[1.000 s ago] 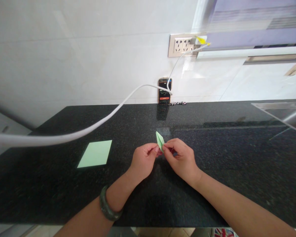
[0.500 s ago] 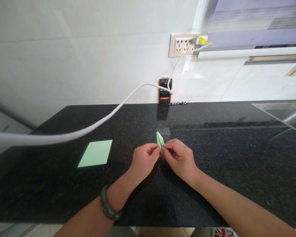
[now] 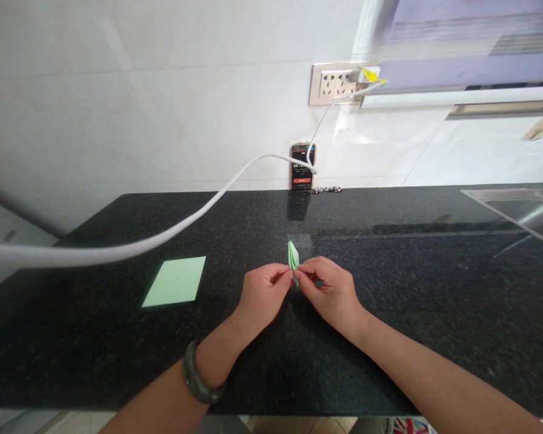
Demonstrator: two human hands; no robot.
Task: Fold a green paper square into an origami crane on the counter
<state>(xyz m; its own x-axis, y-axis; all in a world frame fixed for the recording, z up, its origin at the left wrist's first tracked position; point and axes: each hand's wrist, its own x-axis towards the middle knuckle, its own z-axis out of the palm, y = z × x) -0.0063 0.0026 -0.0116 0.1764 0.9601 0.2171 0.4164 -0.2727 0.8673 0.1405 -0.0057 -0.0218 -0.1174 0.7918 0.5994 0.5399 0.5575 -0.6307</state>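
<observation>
A small folded piece of green paper [image 3: 294, 255] stands upright between my two hands, its layers showing at the top. My left hand [image 3: 263, 295] pinches its lower left side with thumb and forefinger. From the other side, my right hand [image 3: 328, 283] pinches the lower right of the same paper. The fingertips of both hands nearly meet and hide part of its lower end. To the left, a flat sheet of green paper [image 3: 175, 281] lies on the dark speckled counter [image 3: 131, 361], apart from my hands.
A phone [image 3: 302, 167] showing a timer leans against the wall at the back. A white cable [image 3: 181, 228] runs from the wall socket [image 3: 328, 83] past the phone and across the left. At the far right is a metal sink [image 3: 536, 211]. A bracelet [image 3: 198, 377] circles my left wrist.
The folded paper has turned slightly between my fingers and its layers look a little more spread. Both hands keep their pinch in nearly the same place. The flat sheet has not moved.
</observation>
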